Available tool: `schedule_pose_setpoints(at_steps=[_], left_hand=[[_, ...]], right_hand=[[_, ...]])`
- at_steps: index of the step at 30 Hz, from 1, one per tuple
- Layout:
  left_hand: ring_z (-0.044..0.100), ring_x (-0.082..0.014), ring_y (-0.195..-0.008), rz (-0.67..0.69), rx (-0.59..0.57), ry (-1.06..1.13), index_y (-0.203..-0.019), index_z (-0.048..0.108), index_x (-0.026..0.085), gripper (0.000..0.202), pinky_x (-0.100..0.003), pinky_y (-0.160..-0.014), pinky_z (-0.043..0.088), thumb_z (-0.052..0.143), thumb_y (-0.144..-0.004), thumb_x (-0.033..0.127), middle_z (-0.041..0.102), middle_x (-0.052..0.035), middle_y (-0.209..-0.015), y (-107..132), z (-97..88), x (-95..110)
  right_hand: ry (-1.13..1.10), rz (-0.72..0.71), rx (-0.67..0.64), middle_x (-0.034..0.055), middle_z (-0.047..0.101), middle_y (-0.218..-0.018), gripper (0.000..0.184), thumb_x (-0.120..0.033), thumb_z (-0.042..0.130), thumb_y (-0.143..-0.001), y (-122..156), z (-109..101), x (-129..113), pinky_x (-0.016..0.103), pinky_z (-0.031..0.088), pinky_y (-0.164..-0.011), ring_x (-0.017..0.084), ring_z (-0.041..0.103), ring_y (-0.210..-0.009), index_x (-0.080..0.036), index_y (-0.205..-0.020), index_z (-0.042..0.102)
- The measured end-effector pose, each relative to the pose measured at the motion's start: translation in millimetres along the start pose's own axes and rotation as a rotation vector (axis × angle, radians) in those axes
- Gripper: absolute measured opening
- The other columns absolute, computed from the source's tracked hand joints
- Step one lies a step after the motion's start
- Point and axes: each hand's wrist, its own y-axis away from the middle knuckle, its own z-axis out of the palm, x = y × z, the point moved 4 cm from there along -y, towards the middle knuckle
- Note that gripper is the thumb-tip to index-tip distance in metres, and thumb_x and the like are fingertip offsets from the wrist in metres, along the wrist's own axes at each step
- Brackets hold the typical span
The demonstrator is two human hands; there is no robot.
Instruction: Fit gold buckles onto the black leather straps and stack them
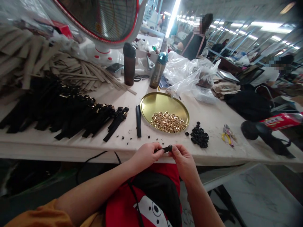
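Two bare hands meet just above the near edge of a table with a pale cover, both grasping a short, narrow black strip. The left hand pinches one end between thumb and curled fingers, while the right hand grips the other end, where a small dark lump shows by the thumb; its details are too small to tell. Beyond the hands stands a round, shiny gold-coloured tray, with a heap of small gold-coloured metal fittings gathered toward its near side. Several long, flat black strips lie just beside the tray on the left, and tiny black scraps are scattered nearer the table edge. Farther left spreads a large pile of black straps with gold-coloured metal at their ends, with a mass of flat beige strips behind it. To the right of the tray sits a mound of small black pieces, and beyond that, apart from it, lie pliers with yellow and pink handles.
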Motion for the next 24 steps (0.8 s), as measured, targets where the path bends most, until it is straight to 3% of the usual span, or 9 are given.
schedule_pose_setpoints(at_steps=[5, 11, 17, 20, 24], left_hand=[[0.046, -0.0101, -0.055, 0.015, 0.005, 0.009, -0.075, 0.058, 0.015, 0.022, -0.020, -0.051, 0.033, 0.043, -0.078, 0.031, 0.054, 0.0014, -0.061, 6, 3.0, 3], [0.053, -0.0104, -0.064, 0.044, -0.071, 0.150, -0.103, 0.047, 0.016, 0.026, -0.021, -0.058, 0.040, 0.044, -0.078, 0.021, 0.060, -0.0013, -0.077, 11, 8.1, 4], [0.053, -0.0088, -0.053, -0.028, -0.070, 0.231, -0.101, 0.041, 0.015, 0.023, -0.021, -0.052, 0.041, 0.043, -0.080, 0.024, 0.062, -0.0021, -0.074, 6, 5.4, -5], [0.056, -0.0106, -0.056, -0.042, -0.080, 0.176, -0.100, 0.042, 0.016, 0.024, -0.021, -0.054, 0.042, 0.046, -0.079, 0.026, 0.063, -0.0012, -0.072, 5, 2.4, -6], [0.056, -0.0127, -0.062, -0.028, -0.025, -0.032, -0.099, 0.046, 0.018, 0.024, -0.023, -0.059, 0.041, 0.048, -0.079, 0.029, 0.063, -0.0010, -0.073, 6, -2.5, -3]], right_hand=[[-0.030, 0.049, -0.050, -0.0008, 0.061, -0.070, 0.027, -0.036, 0.071, -0.065, 9, 6, 6, 0.027, 0.046, -0.062, 0.011, 0.053, -0.060, -0.018, -0.084, 0.062], [-0.174, 0.098, -0.013, -0.0027, 0.060, -0.066, 0.019, -0.032, 0.071, -0.064, 18, 11, 9, 0.023, 0.045, -0.056, 0.009, 0.051, -0.054, -0.020, -0.075, 0.062], [-0.197, 0.076, -0.053, -0.0006, 0.064, -0.071, 0.021, -0.039, 0.066, -0.070, 24, 19, 12, 0.028, 0.046, -0.065, 0.013, 0.057, -0.065, -0.020, -0.079, 0.061], [-0.271, 0.072, -0.049, 0.0004, 0.063, -0.069, 0.030, -0.049, 0.055, -0.076, 23, 18, 13, 0.026, 0.045, -0.063, 0.012, 0.056, -0.062, -0.020, -0.075, 0.062], [-0.282, 0.201, -0.120, -0.0028, 0.060, -0.067, 0.020, -0.040, 0.066, -0.070, 19, 18, 19, 0.022, 0.043, -0.056, 0.009, 0.049, -0.055, -0.022, -0.077, 0.061]])
